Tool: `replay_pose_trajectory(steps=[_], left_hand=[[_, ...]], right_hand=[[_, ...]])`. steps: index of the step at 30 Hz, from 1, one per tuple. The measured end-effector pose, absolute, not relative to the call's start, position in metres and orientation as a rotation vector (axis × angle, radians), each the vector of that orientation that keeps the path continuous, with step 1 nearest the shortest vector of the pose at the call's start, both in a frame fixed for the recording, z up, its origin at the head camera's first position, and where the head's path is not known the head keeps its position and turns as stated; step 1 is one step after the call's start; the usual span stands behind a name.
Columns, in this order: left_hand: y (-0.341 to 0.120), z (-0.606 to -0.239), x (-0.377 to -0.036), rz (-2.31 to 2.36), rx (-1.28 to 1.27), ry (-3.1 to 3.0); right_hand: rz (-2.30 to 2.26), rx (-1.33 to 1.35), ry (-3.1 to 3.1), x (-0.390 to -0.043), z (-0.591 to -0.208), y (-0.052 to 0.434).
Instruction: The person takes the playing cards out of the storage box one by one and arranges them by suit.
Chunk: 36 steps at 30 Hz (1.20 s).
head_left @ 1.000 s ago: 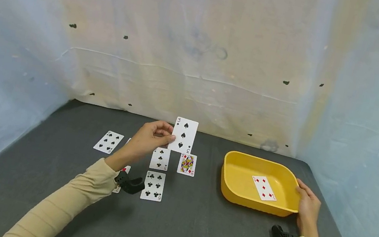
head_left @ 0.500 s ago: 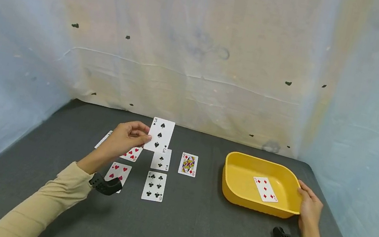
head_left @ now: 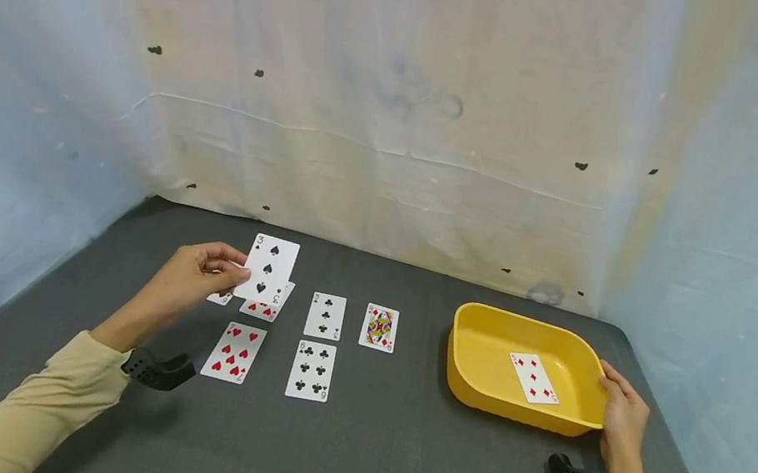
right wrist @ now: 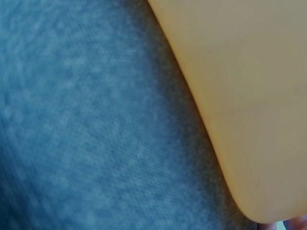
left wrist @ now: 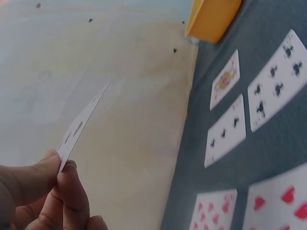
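On the left of the grey table, your left hand pinches the three of spades by its left edge between thumb and fingers, holding it upright above the far-left cards; the left wrist view shows the same card nearly edge-on, clamped at its lower corner. Beneath and behind it lie two partly hidden cards: a red one and another almost wholly covered by your hand. Four more cards lie fully in view: the seven of hearts near you, the six of clubs to its right, the three of clubs beyond that, and a face card farthest right. Well apart on the right sits one yellow tray with a single diamond card inside. Your right hand grips the tray's right rim, fingers curled over its edge.
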<state>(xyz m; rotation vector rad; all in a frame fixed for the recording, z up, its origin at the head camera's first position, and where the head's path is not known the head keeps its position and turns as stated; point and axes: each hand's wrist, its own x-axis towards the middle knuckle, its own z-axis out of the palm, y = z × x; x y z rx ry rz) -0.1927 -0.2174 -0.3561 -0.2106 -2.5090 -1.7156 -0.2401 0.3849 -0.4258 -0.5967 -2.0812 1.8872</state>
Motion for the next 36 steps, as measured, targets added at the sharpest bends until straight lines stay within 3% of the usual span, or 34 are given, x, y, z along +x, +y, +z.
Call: replay_pose_trajectory(steps=[21, 36], left_hand=[[-0.288, -0.393, -0.171, -1.541, -0.056, -2.701], [-0.311, -0.415, -0.165, -1.551, -0.018, -2.868]], right_hand=[[1.922, -0.607, -2.054, -0.239, -0.426, 0.386], [1.954, -0.581, -2.036, -0.239, -0.426, 0.385]])
